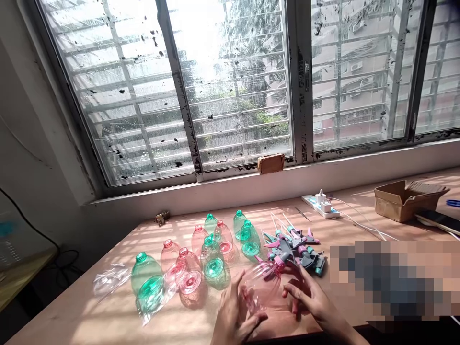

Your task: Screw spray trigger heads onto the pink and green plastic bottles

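Note:
A clear pink plastic bottle [264, 286] lies tilted between my hands at the table's front edge, its neck up and to the right. My left hand [232, 311] is curved around its base, the thumb below. On the other side, my right hand [309, 296] has its fingers bent and apart close to the bottle; whether they touch it is unclear. A grey and pink trigger spray head [285, 251] shows at the bottle's neck, and I cannot tell if it is joined on. Behind it lies a pile of spray heads [305, 251] with thin tubes.
Left of my hands stand several green bottles [146, 278] and pink bottles [189, 273]. Crumpled clear plastic bags [111, 280] lie among them. A power strip [319, 206] and an open cardboard box [398, 206] are at the back right. A blurred dark object [388, 278] lies right.

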`<state>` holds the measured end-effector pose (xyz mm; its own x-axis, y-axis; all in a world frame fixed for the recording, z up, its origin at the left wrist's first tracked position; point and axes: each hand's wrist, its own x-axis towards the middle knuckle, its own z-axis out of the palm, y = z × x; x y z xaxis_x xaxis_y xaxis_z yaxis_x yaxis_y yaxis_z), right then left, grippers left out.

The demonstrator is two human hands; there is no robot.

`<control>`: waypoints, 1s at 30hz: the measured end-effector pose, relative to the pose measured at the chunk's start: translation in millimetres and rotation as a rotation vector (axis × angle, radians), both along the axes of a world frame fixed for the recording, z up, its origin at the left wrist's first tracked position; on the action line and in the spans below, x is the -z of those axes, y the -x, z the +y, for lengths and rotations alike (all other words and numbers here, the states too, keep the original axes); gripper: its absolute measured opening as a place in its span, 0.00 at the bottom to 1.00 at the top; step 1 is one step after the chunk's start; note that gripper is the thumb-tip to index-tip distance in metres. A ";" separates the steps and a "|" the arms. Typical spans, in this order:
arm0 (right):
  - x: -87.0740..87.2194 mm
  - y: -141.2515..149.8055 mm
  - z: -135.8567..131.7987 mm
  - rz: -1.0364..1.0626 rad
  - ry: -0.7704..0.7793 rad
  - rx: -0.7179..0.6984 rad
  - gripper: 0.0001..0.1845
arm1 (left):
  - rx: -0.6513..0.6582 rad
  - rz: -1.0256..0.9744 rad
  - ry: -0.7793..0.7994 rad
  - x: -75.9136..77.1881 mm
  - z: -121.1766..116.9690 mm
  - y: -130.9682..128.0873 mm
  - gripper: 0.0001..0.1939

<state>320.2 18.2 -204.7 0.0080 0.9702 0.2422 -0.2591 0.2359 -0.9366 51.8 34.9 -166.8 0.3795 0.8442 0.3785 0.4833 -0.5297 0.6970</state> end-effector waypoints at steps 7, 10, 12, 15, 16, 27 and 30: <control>-9.9 1.1 -5.4 -0.072 -0.028 -0.031 0.32 | -0.133 0.173 0.077 -2.1 -2.7 -7.2 0.45; -17.3 0.0 -9.2 -0.123 -0.006 -0.065 0.29 | -0.130 0.254 0.051 -14.3 -7.5 -12.1 0.48; -19.9 -0.4 -10.7 -0.150 0.008 -0.085 0.29 | -0.153 0.287 0.063 -19.8 -8.9 -14.4 0.50; -18.6 -0.4 -10.5 -0.161 0.004 -0.096 0.28 | -0.166 0.344 0.057 -18.0 -7.4 -14.8 0.50; -17.3 -0.4 -10.1 -0.163 0.000 -0.098 0.27 | -0.163 0.368 0.048 -14.8 -6.1 -14.0 0.51; -16.4 -0.9 -9.8 -0.176 0.000 -0.107 0.25 | 0.094 0.291 -0.235 8.4 0.6 1.5 0.36; -21.8 -1.3 -13.8 -0.196 -0.013 -0.128 0.23 | 0.104 0.295 -0.197 6.6 0.6 -0.9 0.47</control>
<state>321.5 4.4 -182.9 -0.1631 0.9571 0.2394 -0.1006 0.2253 -0.9691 52.6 35.5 -173.4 0.5763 0.7173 0.3916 0.5851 -0.6967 0.4151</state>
